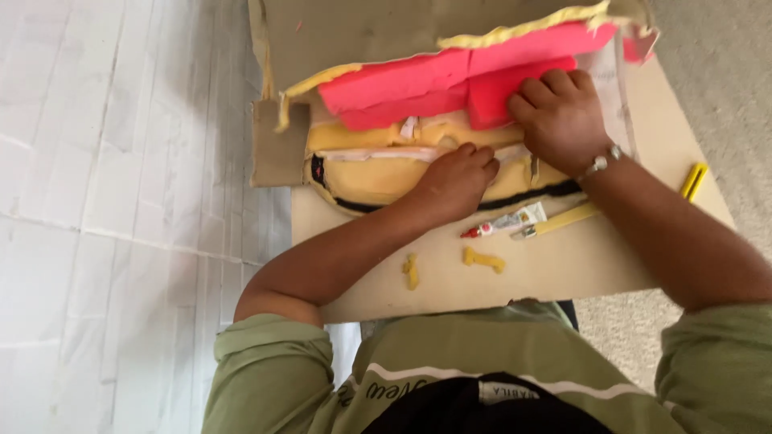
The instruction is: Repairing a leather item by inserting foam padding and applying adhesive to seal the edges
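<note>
**Operator:** Green sleeves (273, 362) sit closest to the lens, one at each lower corner. Report finger state, starting at the tips.

**Inspector:** Right hand (560, 116): fingertips curled over the lower edge of the red foam block (450, 88), pressing it against the cardboard panel (362, 32) behind. Grasp is a flat press, not a pinch. Left hand (458, 181): fingers folded into a loose fist, knuckles bearing down on the yellow foam piece (378, 165). Whether anything is enclosed in that fist cannot be determined.

**Operator:** Reason for that placement?

**Inspector:** Judged from the layout, the left fist pins the yellow foam flat on the cardboard sheet (563, 265), while the right seats the red foam above it. A small glue tube (505, 223) lies just beside the left wrist, uncapped end not discernible; holding pressure would suit a bonded joint.

**Operator:** Pose from wrist outward?

**Inspector:** Right wrist carries a bracelet (599, 163); forearm runs diagonally from the lower right. Left forearm enters from the lower left, elbow bent. Both arms converge on the foam assembly.

**Operator:** Loose items?

**Inspector:** Two yellow foam scraps (482, 259) near the sheet's front edge; a yellow utility knife (563, 219) partly under the right forearm.
</note>
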